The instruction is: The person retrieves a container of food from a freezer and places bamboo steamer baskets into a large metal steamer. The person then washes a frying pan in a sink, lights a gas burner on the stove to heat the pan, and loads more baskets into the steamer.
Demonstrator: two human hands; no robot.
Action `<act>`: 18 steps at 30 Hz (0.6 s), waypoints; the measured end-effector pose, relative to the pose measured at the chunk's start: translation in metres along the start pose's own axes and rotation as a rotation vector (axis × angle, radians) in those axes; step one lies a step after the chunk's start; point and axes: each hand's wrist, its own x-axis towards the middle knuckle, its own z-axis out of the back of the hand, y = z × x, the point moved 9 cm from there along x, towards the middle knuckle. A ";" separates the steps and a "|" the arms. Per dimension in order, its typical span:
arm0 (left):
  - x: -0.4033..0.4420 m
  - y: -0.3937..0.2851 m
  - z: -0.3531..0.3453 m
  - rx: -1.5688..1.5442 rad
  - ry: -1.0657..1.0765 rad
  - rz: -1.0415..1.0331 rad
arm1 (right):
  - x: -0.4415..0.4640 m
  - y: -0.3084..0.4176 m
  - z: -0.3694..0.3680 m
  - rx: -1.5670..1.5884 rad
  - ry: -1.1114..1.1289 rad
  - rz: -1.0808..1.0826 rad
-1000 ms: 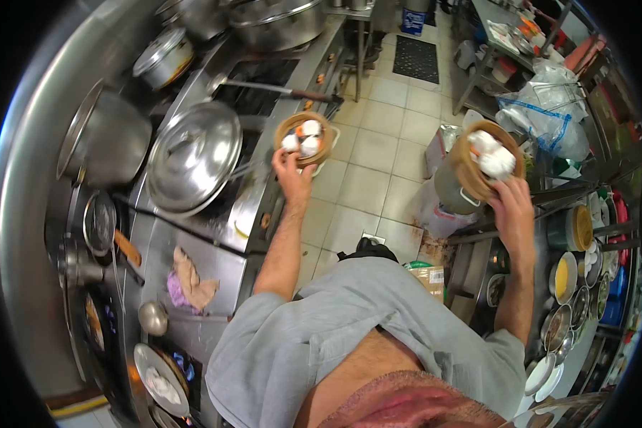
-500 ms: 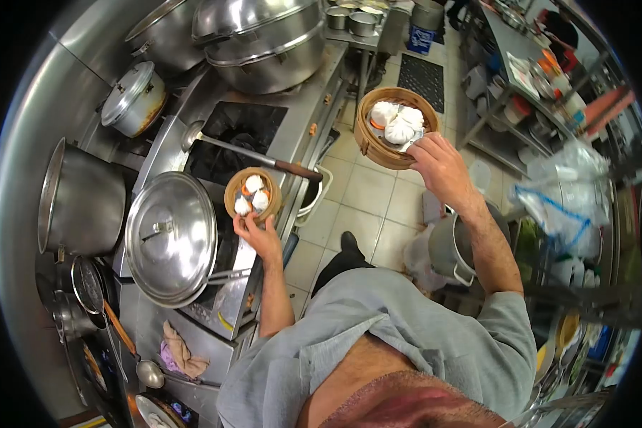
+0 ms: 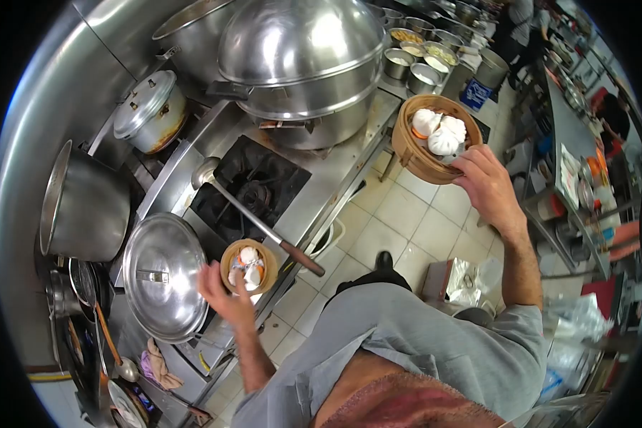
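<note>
My right hand (image 3: 488, 182) grips the rim of a larger round bamboo steamer basket (image 3: 417, 160), held up over the floor and slightly tilted. White buns (image 3: 444, 142) sit inside on pale paper, with bits of orange beneath. A smaller bamboo steamer (image 3: 269, 274), holding a few white buns (image 3: 250, 257) and orange pieces, rests by the front edge of the stove. Beside it my left hand (image 3: 225, 296) has its fingers spread, slightly blurred, one finger overlapping the basket's near side. Whether that finger touches the basket I cannot tell.
A long-handled ladle (image 3: 253, 214) lies across the burner (image 3: 260, 185). Left of the small steamer is a large steel lid (image 3: 165, 299). A big domed steaming pot (image 3: 299, 64) stands further back on the stove (image 3: 353, 153). Steel bowls of ingredients (image 3: 424, 75) and people are beyond.
My left hand has let go of the small steamer and its fingers have spread leftward. My right hand still holds the larger steamer. The view has shifted, showing more of the domed pot.
</note>
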 end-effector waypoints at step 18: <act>0.449 -0.297 -0.301 0.533 0.288 -0.599 | 0.129 -0.217 0.030 0.051 0.006 0.297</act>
